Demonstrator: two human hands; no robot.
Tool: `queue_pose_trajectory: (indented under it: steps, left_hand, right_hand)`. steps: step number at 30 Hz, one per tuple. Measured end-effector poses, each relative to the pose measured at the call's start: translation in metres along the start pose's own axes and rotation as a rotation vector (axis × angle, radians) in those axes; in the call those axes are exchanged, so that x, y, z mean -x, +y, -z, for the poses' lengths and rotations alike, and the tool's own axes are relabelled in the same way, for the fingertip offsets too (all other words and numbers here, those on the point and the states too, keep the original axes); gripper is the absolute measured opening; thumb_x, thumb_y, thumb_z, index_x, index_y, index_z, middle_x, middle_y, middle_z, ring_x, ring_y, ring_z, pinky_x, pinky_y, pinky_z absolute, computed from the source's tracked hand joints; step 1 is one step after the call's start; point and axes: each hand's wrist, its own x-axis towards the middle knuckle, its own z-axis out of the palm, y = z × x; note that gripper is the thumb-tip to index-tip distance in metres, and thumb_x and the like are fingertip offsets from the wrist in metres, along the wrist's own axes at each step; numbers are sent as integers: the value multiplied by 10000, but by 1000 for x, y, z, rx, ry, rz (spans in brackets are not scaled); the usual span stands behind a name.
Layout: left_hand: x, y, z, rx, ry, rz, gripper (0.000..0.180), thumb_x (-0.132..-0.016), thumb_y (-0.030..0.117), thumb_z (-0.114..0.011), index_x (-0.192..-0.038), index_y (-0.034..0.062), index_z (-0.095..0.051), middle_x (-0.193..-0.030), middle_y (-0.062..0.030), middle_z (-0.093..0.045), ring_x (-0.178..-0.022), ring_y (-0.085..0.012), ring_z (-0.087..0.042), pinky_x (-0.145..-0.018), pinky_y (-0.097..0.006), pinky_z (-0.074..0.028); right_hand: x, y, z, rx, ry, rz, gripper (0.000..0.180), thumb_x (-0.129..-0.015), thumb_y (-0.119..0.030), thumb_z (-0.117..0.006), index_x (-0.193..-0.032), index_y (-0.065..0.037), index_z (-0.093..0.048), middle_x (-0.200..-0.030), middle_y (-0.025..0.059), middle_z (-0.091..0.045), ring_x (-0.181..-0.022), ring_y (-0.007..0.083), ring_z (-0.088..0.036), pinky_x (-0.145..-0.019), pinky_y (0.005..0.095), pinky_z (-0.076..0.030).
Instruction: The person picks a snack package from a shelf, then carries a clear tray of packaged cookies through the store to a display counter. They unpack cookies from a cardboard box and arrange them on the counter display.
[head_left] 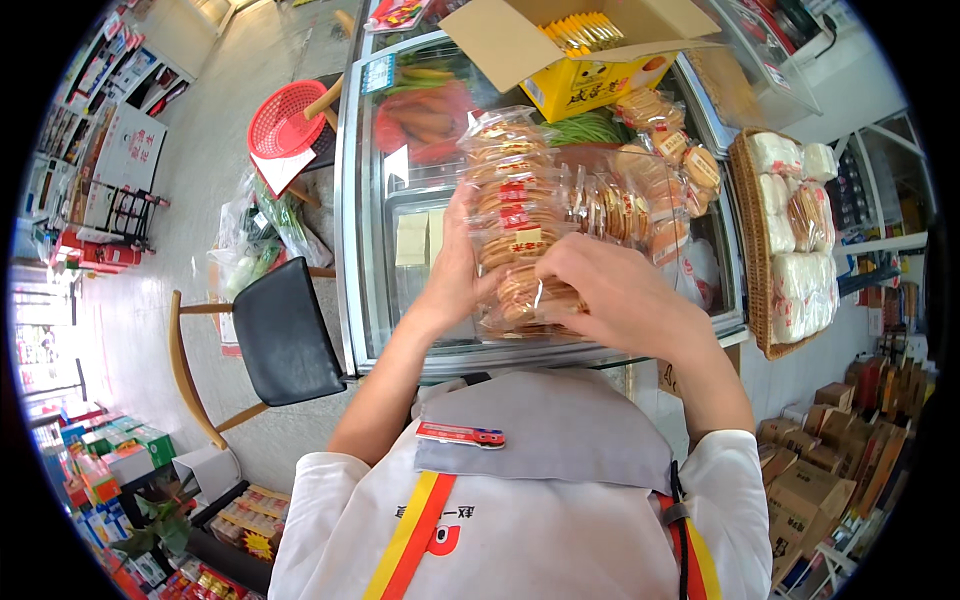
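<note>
A long row of round, flat biscuits in clear plastic packs (512,190) with red and pale labels lies on the glass top of a display case (400,357). My left hand (455,275) is wrapped along the row's left side, its thumb over the near packs. My right hand (610,295) is curled over the nearest biscuit pack (530,295), its fingers closed at the wrapper. Its fingertips are partly hidden. Just beyond my right hand stand more upright biscuit packs (608,205) in a clear container.
A yellow carton (590,85) with raised flaps stands at the far side. More bagged biscuits (700,170) lie behind. At the right is a wicker basket (757,250) of white packages. On the left are a black-seated chair (287,335) and red plastic baskets (285,115).
</note>
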Motion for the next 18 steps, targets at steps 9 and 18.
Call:
queue_pose_trajectory:
  steps: [9, 18]
  left_hand:
    - [16, -16, 30, 347, -171, 75, 824, -874, 455, -539, -1481, 172, -60, -1534, -79, -33, -1405, -273, -80, -1093, -474, -220]
    - [50, -22, -1, 496, 48, 4, 911, -828, 728, -325, -1478, 146, -62, -1525, -108, -60, -1405, -293, -81, -1095, -519, -160]
  right_hand:
    - [-20, -19, -26, 338, -56, 1, 402, -716, -166, -691, -1096, -141, -561, -1025, 69, -539, -945, 274, -540, -767, 388, -442]
    - [2, 6, -62, 411, 343, 48, 597, -619, -218, -763, -1186, -220, -574, -1188, 43, -484, -1060, 256, -454, -910, 425, -383]
